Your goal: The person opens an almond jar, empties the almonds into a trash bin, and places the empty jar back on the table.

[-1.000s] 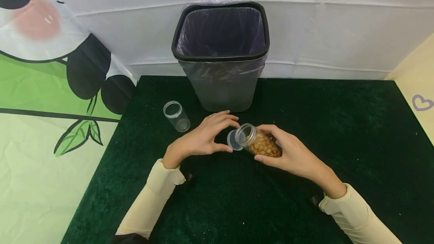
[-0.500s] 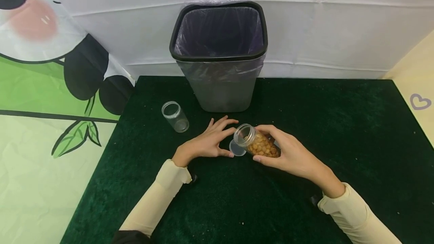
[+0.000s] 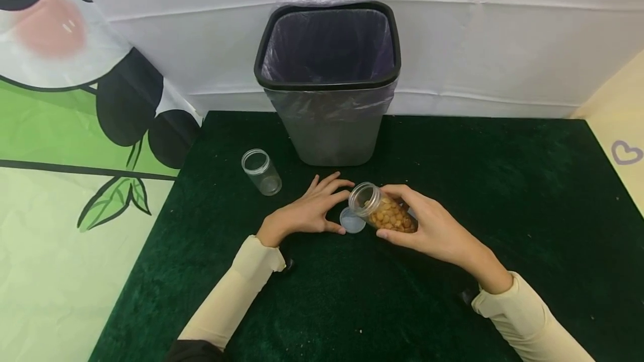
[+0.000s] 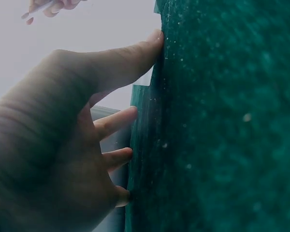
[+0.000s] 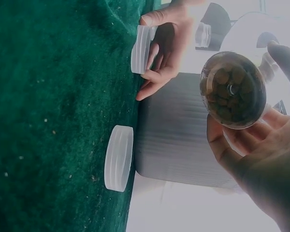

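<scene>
My right hand (image 3: 427, 222) grips a clear plastic jar (image 3: 391, 218) partly filled with tan nuts or kernels. The jar is uncapped and tilted, its mouth (image 3: 364, 200) toward the left hand; the right wrist view shows its base (image 5: 233, 90). My left hand (image 3: 308, 211) is low over the table with fingers spread, its thumb (image 4: 142, 50) and fingertips right at the cloth. Between left thumb and fingers, a translucent round lid (image 3: 353, 220) lies flat. The right wrist view shows a second lid (image 5: 119, 158), mostly hidden by the right hand in the head view.
An uncapped clear jar (image 3: 261, 172) with no visible contents stands at the left. Behind the hands is a grey bin (image 3: 337, 133) with a black rim and plastic liner. Dark green cloth (image 3: 483, 166) covers the table; a white sheet (image 3: 503, 38) hangs behind.
Over the last second, the left hand has lowered slightly and its fingers have spread; the lid beside it now sits lower. The right hand and the jar have stayed nearly still.
</scene>
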`<state>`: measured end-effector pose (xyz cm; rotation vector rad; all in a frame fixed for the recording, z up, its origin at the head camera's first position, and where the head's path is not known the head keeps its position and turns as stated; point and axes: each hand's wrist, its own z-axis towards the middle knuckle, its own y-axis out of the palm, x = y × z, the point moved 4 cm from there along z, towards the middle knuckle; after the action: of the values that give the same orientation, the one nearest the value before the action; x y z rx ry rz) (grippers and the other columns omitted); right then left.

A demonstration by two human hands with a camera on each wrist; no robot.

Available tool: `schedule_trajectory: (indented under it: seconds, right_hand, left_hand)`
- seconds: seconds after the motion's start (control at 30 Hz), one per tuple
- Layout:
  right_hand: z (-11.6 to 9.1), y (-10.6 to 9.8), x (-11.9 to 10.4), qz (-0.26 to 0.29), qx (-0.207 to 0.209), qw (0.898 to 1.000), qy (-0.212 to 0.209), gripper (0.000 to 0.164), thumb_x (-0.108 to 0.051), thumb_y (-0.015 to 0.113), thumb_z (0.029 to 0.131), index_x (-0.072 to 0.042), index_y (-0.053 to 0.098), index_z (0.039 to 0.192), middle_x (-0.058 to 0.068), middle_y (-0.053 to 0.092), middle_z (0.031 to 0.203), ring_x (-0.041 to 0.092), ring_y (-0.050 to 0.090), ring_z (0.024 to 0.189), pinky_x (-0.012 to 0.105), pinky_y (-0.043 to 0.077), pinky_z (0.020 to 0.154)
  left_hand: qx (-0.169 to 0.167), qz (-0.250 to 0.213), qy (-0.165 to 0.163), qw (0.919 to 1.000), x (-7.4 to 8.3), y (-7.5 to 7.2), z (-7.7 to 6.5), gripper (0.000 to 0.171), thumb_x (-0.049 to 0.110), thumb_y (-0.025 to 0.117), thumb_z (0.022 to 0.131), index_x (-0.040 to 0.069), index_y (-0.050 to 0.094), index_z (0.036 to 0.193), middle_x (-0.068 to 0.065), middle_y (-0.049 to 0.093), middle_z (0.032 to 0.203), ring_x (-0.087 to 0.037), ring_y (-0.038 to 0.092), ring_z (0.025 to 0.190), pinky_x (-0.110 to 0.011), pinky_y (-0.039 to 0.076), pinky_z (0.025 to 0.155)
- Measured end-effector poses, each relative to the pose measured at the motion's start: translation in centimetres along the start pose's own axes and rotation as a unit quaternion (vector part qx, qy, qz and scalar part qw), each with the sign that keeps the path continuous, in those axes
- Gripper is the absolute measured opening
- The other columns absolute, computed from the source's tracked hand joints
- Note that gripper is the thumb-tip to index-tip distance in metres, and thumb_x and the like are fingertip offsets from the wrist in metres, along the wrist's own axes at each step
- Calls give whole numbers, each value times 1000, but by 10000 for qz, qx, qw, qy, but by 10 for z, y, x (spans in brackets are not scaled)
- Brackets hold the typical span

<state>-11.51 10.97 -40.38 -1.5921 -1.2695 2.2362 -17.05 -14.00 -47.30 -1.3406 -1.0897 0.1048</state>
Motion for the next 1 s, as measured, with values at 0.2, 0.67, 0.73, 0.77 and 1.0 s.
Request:
schedule_trajectory:
  seconds: [0.2, 0.67, 0.73, 0.77, 1.0]
  right_hand:
    - [-1, -8, 0, -66, 131, 9999, -41, 69, -35, 80, 93, -24, 44, 150, 5, 60, 140, 19, 65, 113, 41, 58, 90]
    - [9, -53, -22, -506, 320, 9980, -188, 69, -34, 82, 91, -21, 47, 149, 4, 63, 137, 19, 66, 111, 46, 59, 90]
    - [11, -64, -26, -581, 360, 9974, -222, 69, -32, 82, 91, -21, 47, 150, 5, 63, 137, 20, 65, 111, 46, 59, 89]
    - [11, -70, -28, -624, 384, 9970, -229, 70, -31, 83, 91, -21, 47, 150, 4, 63, 137, 19, 65, 111, 44, 59, 89]
    - [16, -112, -41, -911, 560, 9940, -225, 72, -26, 85, 88, -23, 48, 150, 5, 64, 137, 18, 64, 109, 22, 52, 87]
  left_hand:
    - [-85, 77, -147, 9998, 3, -2, 2, 61, 43, 82, 89, 31, 54, 142, 1, 29, 170, -34, 3, 164, -72, 0, 126]
    - [1205, 286, -279, 9919, 50, -64, -21, 42, 36, 62, 105, 18, 58, 143, -1, 64, 141, -19, 61, 130, -45, 50, 111]
    - [1654, 182, -267, 9857, 59, -83, -30, 35, 34, 61, 106, 18, 62, 138, 1, 67, 136, -16, 64, 126, -43, 52, 108]
    - [1881, 97, -261, 9818, 63, -93, -36, 32, 31, 61, 107, 18, 64, 135, 1, 68, 134, -16, 65, 123, -42, 53, 106]
    - [3723, -25, -245, 9278, 76, -159, -69, 20, 16, 60, 106, 11, 70, 123, -3, 72, 119, -14, 66, 103, -37, 57, 91]
